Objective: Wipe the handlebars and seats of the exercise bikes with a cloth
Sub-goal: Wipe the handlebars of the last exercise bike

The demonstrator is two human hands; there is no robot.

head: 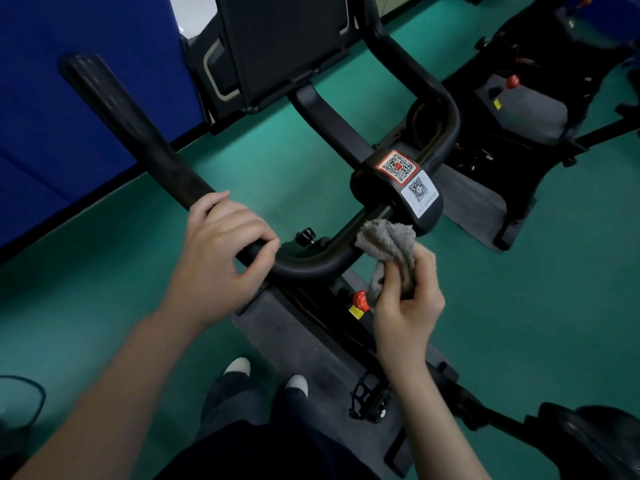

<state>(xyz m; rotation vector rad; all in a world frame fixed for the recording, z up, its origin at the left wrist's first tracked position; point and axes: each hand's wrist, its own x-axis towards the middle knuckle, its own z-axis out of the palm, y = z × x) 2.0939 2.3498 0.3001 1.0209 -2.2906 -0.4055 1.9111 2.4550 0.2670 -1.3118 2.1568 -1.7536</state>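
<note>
A black exercise bike's handlebar [138, 133] runs from upper left down to a bend and on to a centre clamp [398, 188] with two QR stickers. My left hand [221, 251] grips the bar just before the bend. My right hand [408, 303] holds a bunched grey cloth [388, 247], whose top touches the bar right below the clamp. The bar's far side [415, 74] loops up and away on the right. The black seat [588, 438] shows at the bottom right corner.
A dark screen [284, 43] stands above the bars. A red knob [360, 301] sits on the frame below the cloth, a pedal [367, 400] lower down. A second bike [526, 98] stands at right on the green floor. A blue wall [69, 116] lies left. My shoes [266, 375] are beside the bike.
</note>
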